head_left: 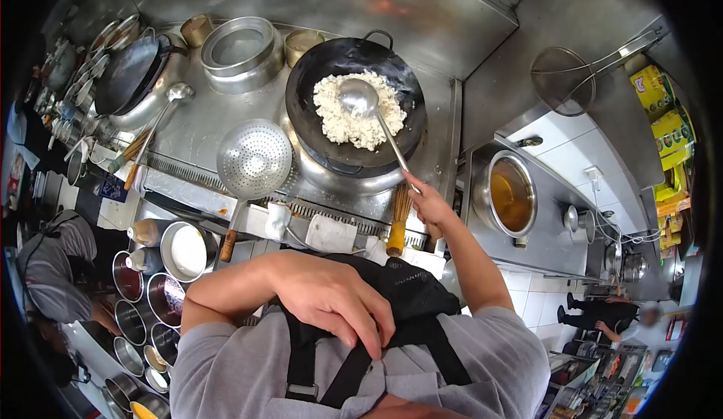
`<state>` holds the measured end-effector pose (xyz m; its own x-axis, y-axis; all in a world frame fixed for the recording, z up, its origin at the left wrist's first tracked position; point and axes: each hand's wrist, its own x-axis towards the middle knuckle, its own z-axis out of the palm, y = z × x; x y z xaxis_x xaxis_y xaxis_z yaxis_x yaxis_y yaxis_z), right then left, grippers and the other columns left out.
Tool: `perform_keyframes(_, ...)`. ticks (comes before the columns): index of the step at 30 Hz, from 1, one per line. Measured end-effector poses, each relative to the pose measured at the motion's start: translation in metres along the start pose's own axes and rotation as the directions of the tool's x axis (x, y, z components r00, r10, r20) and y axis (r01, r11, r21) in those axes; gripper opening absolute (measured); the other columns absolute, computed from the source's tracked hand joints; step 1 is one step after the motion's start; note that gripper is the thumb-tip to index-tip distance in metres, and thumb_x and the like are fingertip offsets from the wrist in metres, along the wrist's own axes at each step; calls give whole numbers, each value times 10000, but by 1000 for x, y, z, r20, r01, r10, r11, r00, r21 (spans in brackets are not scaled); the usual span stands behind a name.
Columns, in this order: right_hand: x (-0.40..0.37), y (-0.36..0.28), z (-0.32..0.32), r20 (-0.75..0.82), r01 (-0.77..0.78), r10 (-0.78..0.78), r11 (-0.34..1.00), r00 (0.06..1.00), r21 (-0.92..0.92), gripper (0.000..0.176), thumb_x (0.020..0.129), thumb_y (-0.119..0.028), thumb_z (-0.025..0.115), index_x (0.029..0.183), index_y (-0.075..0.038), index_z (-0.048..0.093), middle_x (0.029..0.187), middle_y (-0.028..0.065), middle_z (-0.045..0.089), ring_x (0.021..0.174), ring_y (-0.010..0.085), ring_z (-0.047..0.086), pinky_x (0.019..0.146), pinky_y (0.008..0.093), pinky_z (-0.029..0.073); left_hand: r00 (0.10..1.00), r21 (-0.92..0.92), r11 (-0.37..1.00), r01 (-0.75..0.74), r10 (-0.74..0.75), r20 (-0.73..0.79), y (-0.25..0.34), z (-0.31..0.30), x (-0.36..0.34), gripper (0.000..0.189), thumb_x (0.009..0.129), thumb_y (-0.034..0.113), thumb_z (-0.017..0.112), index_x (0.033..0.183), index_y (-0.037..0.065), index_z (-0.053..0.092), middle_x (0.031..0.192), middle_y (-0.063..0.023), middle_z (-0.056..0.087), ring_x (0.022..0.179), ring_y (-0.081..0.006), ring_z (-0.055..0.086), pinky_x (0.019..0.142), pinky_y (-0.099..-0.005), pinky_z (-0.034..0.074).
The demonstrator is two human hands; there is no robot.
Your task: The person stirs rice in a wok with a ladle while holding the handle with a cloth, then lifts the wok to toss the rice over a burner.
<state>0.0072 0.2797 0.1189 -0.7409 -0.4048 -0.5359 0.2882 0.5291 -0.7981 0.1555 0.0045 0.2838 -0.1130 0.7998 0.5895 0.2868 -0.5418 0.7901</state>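
A black wok (305, 95) sits on the steel range, with white rice (331, 117) spread over its bottom. My right hand (431, 204) is closed round the handle of a steel ladle (359, 96), whose bowl rests on the rice. My left hand (331, 302) is held near my chest, over the apron straps, its fingers bent and pointing down towards my shirt; whether it pinches the cloth is hidden. Left of the wok lies a perforated skimmer (254, 159) with a wooden handle. A bamboo brush (398, 227) stands below the wok's front edge.
Steel pots (239, 53) and a second wok (129, 76) stand at the back left. Seasoning containers (129, 276) crowd the lower left. A pot of brown liquid (512, 197) is on the right, below a hanging strainer (563, 80). People are at the far left (56, 268) and lower right (614, 319).
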Motion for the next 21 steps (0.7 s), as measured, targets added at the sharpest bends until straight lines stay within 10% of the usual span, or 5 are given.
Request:
perform_keyframes(11,-15,24,11,-15,-68,69,994,997,89,545,961,-124,415,1453,-307,268,585,-21,385,426,77,387,404,235,390,983,35,990,134,-137,118,16,-8,-5,81,861,103,592,854,29,558,937,-105,571,805,-294,589,646,-367,466)
perform_keyframes(17,-86,-2,15,-173,70,-86,993,981,-99,565,952,-83,397,1454,-307,268,593,-20,406,409,79,390,394,231,386,992,135,985,-109,100,71,80,-10,-17,203,914,156,487,884,-12,597,944,-164,583,650,-254,559,503,-331,435)
perform_keyframes(21,-35,45,3,-141,-103,93,993,986,-64,542,960,-137,426,1437,-358,294,563,-31,366,439,84,375,404,268,380,983,250,959,-135,99,152,107,4,-26,238,916,160,466,902,-24,618,969,-185,581,615,-216,519,472,-294,392)
